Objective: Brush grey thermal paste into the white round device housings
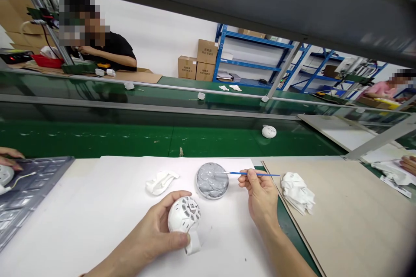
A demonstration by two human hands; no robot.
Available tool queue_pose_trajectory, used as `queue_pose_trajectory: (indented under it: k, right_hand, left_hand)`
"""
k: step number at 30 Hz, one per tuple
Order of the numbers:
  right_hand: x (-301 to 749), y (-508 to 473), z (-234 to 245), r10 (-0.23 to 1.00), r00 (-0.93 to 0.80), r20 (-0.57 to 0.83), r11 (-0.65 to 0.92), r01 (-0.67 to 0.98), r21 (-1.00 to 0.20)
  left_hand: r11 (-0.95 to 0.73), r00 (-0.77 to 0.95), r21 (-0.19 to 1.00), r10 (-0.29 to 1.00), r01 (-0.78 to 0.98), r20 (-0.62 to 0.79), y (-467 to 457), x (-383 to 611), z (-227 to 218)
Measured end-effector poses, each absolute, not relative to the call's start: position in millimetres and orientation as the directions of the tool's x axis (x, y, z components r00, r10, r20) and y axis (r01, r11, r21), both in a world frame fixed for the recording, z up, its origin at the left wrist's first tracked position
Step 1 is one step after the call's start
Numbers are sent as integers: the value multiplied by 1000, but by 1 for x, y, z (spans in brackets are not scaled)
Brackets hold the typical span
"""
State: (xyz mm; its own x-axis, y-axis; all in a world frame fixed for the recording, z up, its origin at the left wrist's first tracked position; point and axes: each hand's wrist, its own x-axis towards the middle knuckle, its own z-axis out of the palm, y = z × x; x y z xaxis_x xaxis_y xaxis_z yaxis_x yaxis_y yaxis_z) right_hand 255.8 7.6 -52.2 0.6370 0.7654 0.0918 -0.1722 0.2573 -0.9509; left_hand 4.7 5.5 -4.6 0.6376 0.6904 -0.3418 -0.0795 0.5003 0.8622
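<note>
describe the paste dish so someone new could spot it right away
Look at the white sheet in front of the green conveyor. Near its far edge, right of a crumpled wipe, sits a round dish with the brush tip in it. Unlike the white things around it, it is full of glossy grey paste.

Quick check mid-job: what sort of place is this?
Probably a factory assembly line: a green conveyor carries a white part past the bench, another person sits across it, and cartons stand beside blue racks.
</note>
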Motion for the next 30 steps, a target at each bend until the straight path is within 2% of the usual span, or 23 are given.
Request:
queue_pose_trajectory:
  k: [8,15,22,30]
  right_hand:
    - [242,-2,-34,803,592,70,289,-284,-914]
    - [219,-23,-23,887,462,-1,215,-415,-884]
    - [204,-34,-21,917,399,1,165,-376,-912]
    - [198,-37,-23,929,368,37,160,-309,-937]
  left_hand:
    - [354,520,934,792,35,-320,4,9,-17]
    - [318,579,945,786,-78,-216,6,6,-16]
    - [335,621,941,749,-57,-229,6,3,-10]
    - [319,616,943,763,-96,-195,7,2,-6]
